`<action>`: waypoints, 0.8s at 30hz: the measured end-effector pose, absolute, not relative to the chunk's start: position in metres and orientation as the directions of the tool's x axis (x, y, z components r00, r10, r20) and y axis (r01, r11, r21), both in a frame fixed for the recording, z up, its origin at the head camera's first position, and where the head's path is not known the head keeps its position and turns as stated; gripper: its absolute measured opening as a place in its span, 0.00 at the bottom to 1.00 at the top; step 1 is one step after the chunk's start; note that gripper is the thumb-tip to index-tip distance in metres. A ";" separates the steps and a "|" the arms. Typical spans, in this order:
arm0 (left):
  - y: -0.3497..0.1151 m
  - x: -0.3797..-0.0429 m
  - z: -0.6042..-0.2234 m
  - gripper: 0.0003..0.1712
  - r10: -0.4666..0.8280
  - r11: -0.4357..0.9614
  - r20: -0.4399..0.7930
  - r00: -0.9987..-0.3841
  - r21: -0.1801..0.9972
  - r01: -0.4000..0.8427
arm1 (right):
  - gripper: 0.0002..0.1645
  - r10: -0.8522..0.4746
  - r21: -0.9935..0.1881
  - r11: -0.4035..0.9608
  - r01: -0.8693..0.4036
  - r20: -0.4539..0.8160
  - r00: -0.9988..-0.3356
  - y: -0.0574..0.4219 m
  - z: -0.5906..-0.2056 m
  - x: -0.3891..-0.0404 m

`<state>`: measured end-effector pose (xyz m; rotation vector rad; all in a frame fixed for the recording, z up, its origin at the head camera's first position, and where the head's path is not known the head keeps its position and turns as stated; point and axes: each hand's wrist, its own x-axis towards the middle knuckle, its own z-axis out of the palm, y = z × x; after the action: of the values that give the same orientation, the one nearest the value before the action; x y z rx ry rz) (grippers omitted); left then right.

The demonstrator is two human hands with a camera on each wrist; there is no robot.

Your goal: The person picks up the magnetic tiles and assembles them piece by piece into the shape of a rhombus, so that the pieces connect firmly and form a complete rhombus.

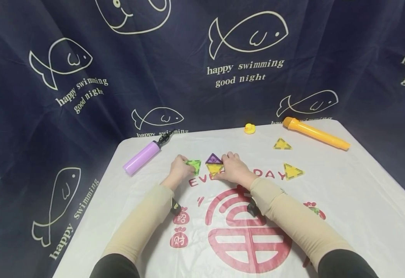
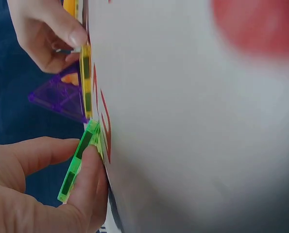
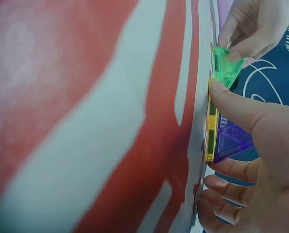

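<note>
In the head view my left hand (image 1: 178,170) pinches a green triangular magnetic tile (image 1: 196,166) between thumb and fingers. The left wrist view has this green tile (image 2: 72,177) tilted, one corner close to the end of a yellow triangular tile (image 2: 86,92). My right hand (image 1: 236,168) holds that yellow tile (image 1: 214,169), thumb at one corner and index finger at another. Behind it, edge to edge, a purple triangular tile (image 1: 213,158) rises from the table; the right wrist view shows the purple tile (image 3: 231,141) partly behind the thumb.
Two more yellow triangular tiles (image 1: 283,144) lie to the right on the white tablecloth (image 1: 147,231). A yellow rubber duck (image 1: 249,128) and an orange toy microphone (image 1: 317,134) are along the back. The purple hand pump (image 1: 142,158) lies left. A dark curtain (image 1: 188,77) hangs behind.
</note>
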<state>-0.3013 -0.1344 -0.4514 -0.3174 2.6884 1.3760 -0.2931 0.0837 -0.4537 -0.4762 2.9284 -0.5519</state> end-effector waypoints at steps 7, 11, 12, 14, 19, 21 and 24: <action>-0.126 -0.288 -0.447 0.23 -0.100 0.546 -0.159 -0.982 0.816 -0.188 | 0.54 -0.312 -0.367 0.891 -0.268 -0.066 -0.948 0.083 -0.453 -0.294; -0.122 -0.283 -0.448 0.22 -0.077 0.541 -0.190 -0.979 0.816 -0.201 | 0.53 -0.319 -0.362 0.892 -0.272 -0.075 -0.945 0.083 -0.452 -0.294; -0.121 -0.283 -0.448 0.21 -0.072 0.537 -0.196 -0.978 0.819 -0.203 | 0.53 -0.318 -0.361 0.893 -0.270 -0.079 -0.945 0.082 -0.452 -0.294; -0.118 -0.283 -0.448 0.21 -0.064 0.533 -0.195 -0.979 0.823 -0.199 | 0.52 -0.313 -0.363 0.893 -0.267 -0.075 -0.947 0.083 -0.452 -0.294; -0.113 -0.287 -0.447 0.21 -0.035 0.519 -0.184 -0.982 0.837 -0.175 | 0.51 -0.306 -0.363 0.893 -0.265 -0.057 -0.950 0.084 -0.449 -0.295; -0.112 -0.288 -0.448 0.22 -0.028 0.514 -0.190 -0.981 0.839 -0.177 | 0.51 -0.313 -0.357 0.893 -0.273 -0.058 -0.948 0.084 -0.449 -0.296; -0.111 -0.287 -0.449 0.23 -0.023 0.524 -0.192 -0.981 0.834 -0.176 | 0.51 -0.319 -0.356 0.893 -0.277 -0.063 -0.946 0.082 -0.451 -0.296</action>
<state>-0.2870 -0.1111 -0.4493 -0.1713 2.6022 1.4506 -0.2960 0.0820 -0.4508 -0.4641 2.9389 -0.5262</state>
